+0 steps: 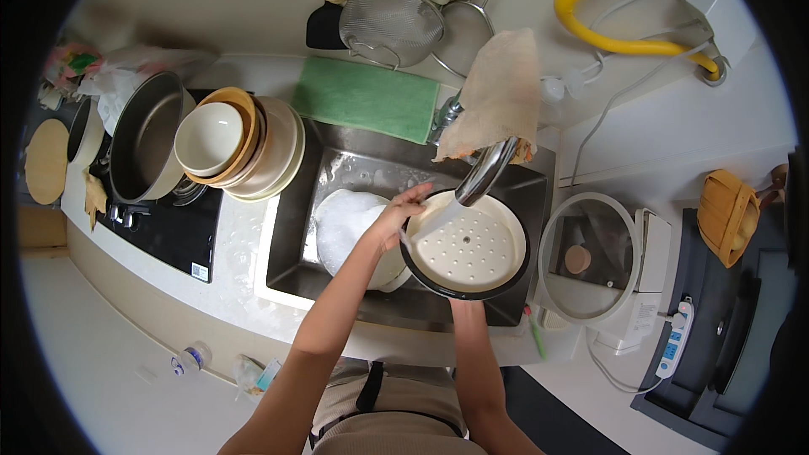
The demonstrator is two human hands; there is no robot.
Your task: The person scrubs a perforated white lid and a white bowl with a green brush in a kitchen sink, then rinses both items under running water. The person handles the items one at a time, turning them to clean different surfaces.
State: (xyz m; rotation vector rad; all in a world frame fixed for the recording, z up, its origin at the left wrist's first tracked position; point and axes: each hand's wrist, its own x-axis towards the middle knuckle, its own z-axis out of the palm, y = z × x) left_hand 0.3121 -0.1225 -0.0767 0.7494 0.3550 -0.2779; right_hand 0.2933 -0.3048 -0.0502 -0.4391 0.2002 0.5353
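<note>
A cream pot lid [468, 246] with a black rim is tilted over the sink, its dotted underside facing up. Water runs onto it from the chrome faucet spout [486, 170]. At the lid's upper left rim is my left hand [398, 218], fingers along the edge. My right hand [466, 308] supports the lid from below; only the wrist shows and its fingers are hidden. Left of the lid, in the dark sink basin [294, 240], a pale round vessel [354, 234] is covered with white suds and partly hidden by my left forearm.
Stacked bowls [208, 139] and plates stand left of the sink, beside a large pot [148, 139] on the black cooktop [183, 234]. A green cloth [366, 98] lies behind the basin. A beige cloth [499, 95] drapes over the faucet. At right stands a countertop appliance [591, 259].
</note>
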